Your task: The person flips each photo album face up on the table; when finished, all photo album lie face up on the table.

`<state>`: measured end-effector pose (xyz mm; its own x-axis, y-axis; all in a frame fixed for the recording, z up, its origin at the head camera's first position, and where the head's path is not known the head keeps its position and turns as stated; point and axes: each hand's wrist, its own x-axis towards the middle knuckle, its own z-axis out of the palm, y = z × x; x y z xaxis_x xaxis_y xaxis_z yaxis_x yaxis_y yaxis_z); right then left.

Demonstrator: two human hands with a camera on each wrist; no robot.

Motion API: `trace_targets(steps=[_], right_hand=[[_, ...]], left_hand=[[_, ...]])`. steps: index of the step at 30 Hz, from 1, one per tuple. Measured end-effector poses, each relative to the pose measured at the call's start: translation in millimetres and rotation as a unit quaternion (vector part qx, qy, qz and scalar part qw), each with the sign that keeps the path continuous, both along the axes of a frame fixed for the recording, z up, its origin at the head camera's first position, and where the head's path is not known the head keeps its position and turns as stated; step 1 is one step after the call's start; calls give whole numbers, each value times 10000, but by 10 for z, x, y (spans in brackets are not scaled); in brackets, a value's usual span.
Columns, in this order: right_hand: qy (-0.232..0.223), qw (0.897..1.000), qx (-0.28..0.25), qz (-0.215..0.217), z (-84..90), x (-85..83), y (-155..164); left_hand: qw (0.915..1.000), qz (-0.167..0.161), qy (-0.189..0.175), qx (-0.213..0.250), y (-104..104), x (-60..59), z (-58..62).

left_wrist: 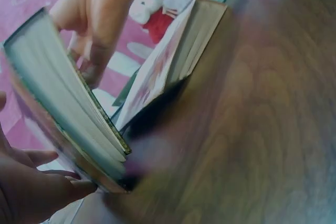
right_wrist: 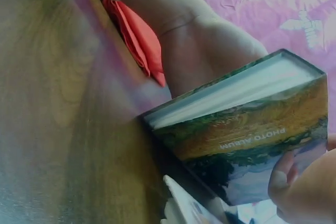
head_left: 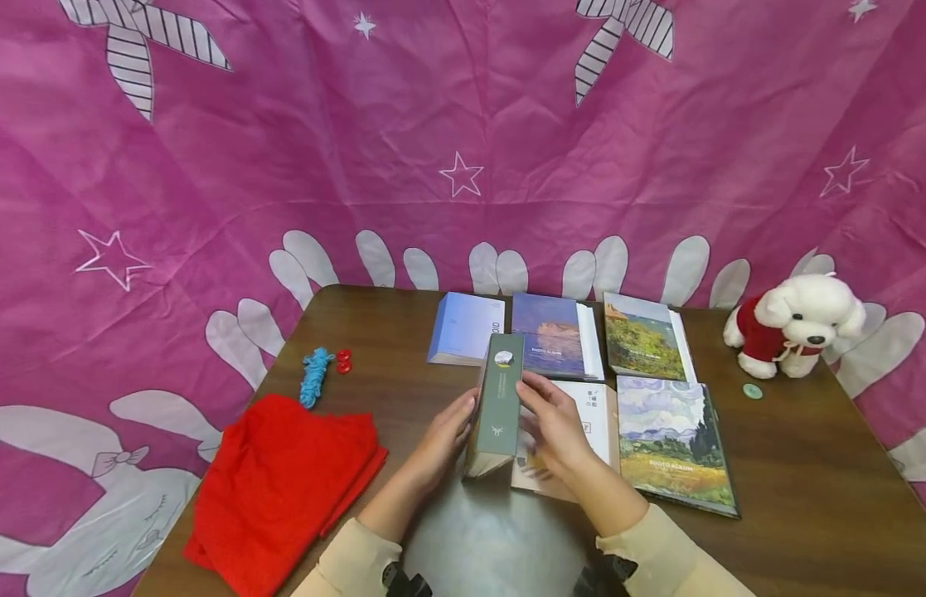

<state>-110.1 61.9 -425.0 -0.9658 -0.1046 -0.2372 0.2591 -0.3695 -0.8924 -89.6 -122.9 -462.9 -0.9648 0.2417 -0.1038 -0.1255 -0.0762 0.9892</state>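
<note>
- Nearest, at the table's (head_left: 806, 464) front edge, two cream sleeves reach in, and both hands meet on one album (head_left: 496, 406) that stands on its lower edge, spine up, near the middle of the table
- The left hand (head_left: 443, 435) presses the album's left cover with fairly straight fingers; the left wrist view shows the page block from below with fingers under its corner
- The right hand (head_left: 555, 427) lies against the right cover, fingers (right_wrist: 286, 174) curled round its edge, where a painted landscape and the words PHOTO ALBUM show
- Just right of the album a pale album (head_left: 593, 414) lies flat, partly under the right hand; beyond that lies a flat album with a swirling-sky cover (head_left: 675, 444)
- Left of the hands, well apart, sit a folded red cloth (head_left: 283, 489), a blue cord (head_left: 315, 375) and red buttons (head_left: 344, 361)
- Farther back three more albums (head_left: 552, 336) lie flat in a row; a plush dog (head_left: 794, 323) sits at the far right
- My judgement: five albums lie laid out flat, this sixth is lifted but not yet placed or opened, so the handling seems midway
</note>
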Motion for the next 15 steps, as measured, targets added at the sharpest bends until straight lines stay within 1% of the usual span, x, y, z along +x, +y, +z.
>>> trace_targets(steps=[3, 7, 11, 15], right_hand=[[17, 9999, 128, 45, -23, -22, -23], [-30, 9995, 301, 84, -93, -46, -58], [157, 9991, 389, 102, -108, -52, -88], [468, 9971, 563, 196, -116, -34, -125]], left_hand=[[9994, -82, -60, 324, 17, -17, 0], [9984, -37, -215, 527, -3, -36, 0], [9992, 154, -212, 288, -41, -64, 40], [9991, 387, -131, 109, -98, -70, 117]])
